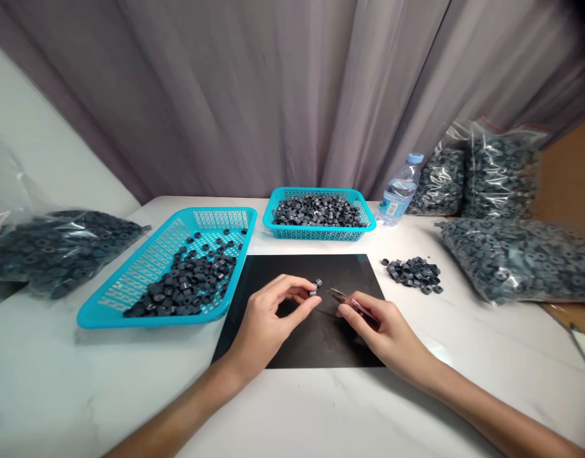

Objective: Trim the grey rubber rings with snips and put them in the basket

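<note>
At ten and twelve o'clock, two baskets [125, 277]; the left hand [267, 310] pinches at least one dark piece [314, 292] at its two o'clock, right hand [388, 323] grips one pointed tool [340, 297]

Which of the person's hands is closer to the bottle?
Right. The right hand is on the bottle's near side, slightly to its left; the left hand is also on the near side, but much farther left.
</note>
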### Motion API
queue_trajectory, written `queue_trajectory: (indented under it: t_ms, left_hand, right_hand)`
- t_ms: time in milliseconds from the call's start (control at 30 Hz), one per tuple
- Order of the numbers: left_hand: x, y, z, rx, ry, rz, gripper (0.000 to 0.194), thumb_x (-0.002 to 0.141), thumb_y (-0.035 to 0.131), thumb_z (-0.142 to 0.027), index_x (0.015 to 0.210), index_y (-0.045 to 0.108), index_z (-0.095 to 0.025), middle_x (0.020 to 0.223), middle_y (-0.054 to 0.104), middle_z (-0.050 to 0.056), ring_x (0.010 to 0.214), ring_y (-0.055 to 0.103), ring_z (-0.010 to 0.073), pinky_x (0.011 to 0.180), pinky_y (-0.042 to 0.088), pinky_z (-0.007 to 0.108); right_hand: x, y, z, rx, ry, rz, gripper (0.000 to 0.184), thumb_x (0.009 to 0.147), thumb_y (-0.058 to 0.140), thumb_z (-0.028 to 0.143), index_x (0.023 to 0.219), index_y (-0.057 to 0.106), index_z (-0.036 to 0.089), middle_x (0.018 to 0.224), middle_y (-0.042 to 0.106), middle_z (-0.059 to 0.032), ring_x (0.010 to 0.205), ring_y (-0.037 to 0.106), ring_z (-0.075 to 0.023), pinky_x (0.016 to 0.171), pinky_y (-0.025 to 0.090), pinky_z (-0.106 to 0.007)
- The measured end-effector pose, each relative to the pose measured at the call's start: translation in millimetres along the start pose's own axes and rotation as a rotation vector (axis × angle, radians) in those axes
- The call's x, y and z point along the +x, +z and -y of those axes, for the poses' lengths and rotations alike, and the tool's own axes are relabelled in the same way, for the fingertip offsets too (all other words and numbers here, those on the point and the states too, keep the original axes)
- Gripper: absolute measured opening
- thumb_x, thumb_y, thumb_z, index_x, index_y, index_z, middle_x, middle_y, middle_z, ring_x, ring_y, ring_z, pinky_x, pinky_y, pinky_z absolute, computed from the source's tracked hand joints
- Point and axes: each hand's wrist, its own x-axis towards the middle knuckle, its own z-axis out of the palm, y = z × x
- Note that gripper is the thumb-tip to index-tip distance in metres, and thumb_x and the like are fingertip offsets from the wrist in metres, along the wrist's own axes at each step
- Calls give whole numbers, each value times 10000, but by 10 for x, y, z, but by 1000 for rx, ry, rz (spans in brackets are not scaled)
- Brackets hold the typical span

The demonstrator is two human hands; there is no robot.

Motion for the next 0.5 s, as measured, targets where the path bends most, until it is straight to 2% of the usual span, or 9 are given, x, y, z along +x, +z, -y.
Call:
queue_trajectory:
  t_ms: [100, 267, 500]
  left_hand:
    - [-15, 6, 13, 40, 40, -17, 113, 891, 730, -248, 999, 703, -226, 947, 713, 6, 804, 689, 141, 791, 591, 280]
    - [-23, 11, 1, 33, 56, -34, 240, 881, 730, -202, 1102, 644, -239, 956, 715, -7, 769, 665, 122, 763, 575, 268]
    - [-16, -7, -62, 197, 153, -52, 231, 867, 733, -146, 1055, 649, -251, 954, 720, -23, 805, 653, 127, 742, 530, 257]
  right_hand:
    - [8, 4, -8, -7, -1, -1, 414, 1027, 487, 487, 721, 425, 214, 652, 338, 52, 606, 330, -124, 543, 263, -264]
    - [4, 2, 4, -9, -3, 1, 419, 1028, 480, 499, 726, 430, 213, 654, 339, 53, 605, 326, -123, 544, 260, -266]
    - [-2, 5, 11, -6, 7, 1, 423, 1027, 482, 503, 725, 424, 213, 657, 331, 53, 612, 320, -124, 549, 256, -270]
